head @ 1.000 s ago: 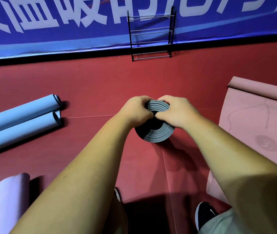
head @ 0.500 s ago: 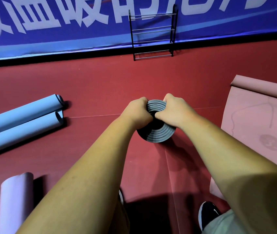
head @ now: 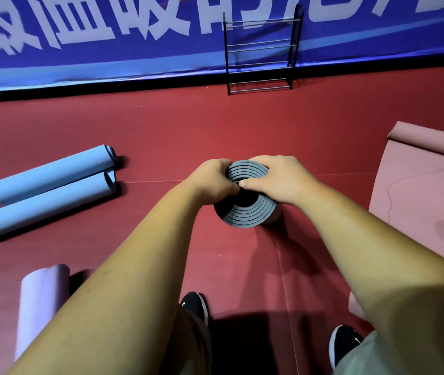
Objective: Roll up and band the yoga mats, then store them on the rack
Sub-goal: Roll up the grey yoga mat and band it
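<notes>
A rolled grey yoga mat point(head: 245, 215) stands on end on the red floor, its spiral top facing me. My left hand point(head: 211, 178) grips the top rim from the left. My right hand point(head: 277, 178) grips it from the right, thumb pressed onto the spiral near the centre. The two thumbs meet over the roll's dark core. The black wire rack point(head: 260, 52) stands far off against the blue banner wall, with bare shelves. No band is visible.
Two rolled blue mats point(head: 50, 188) lie side by side at the left. A lilac rolled mat point(head: 39, 301) lies near my left foot. A pink mat point(head: 426, 196), partly unrolled, covers the floor at the right. My black shoes point(head: 193, 307) show below.
Both hands stay on the grey roll's top. My right hand has spread further over the rim, and the view has shifted slightly.
</notes>
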